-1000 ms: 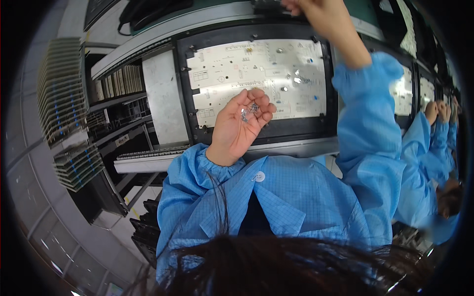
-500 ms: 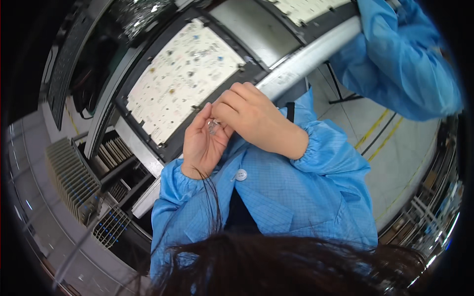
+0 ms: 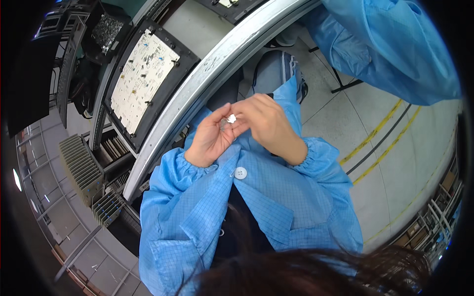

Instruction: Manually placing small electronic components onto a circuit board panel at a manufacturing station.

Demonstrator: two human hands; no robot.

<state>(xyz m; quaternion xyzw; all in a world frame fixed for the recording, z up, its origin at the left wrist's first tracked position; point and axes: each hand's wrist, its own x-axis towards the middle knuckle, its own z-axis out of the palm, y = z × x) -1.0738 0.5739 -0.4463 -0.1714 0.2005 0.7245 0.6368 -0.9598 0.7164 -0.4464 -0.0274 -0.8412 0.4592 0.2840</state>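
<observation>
In front of my chest, my left hand [image 3: 211, 139] is cupped palm up, its thumb and fingers curled around a few small clear and white parts [image 3: 231, 119]. Their exact kind is too small to make out. My right hand [image 3: 270, 124] is closed over the left fingers, its bent fingertips touching or nearly touching these parts. What it pinches is hidden by its own knuckles. Beyond the metal rail, to the left of both hands, lies a cream-coloured circuit board [image 3: 143, 79] with many small components. A black frame [image 3: 183, 53] with small clips surrounds the board.
The metal rail [image 3: 197, 86] runs between me and the board. Slotted racks [image 3: 81, 170] stand at the left, and a dark bin of shiny small parts [image 3: 104, 33] lies far left. Another person's blue sleeve [image 3: 390, 54] is at the upper right.
My view has shifted, and both hands now sit farther from the board, past the rail's near edge. A bright white part now shows between the fingers. Both hands stay together.
</observation>
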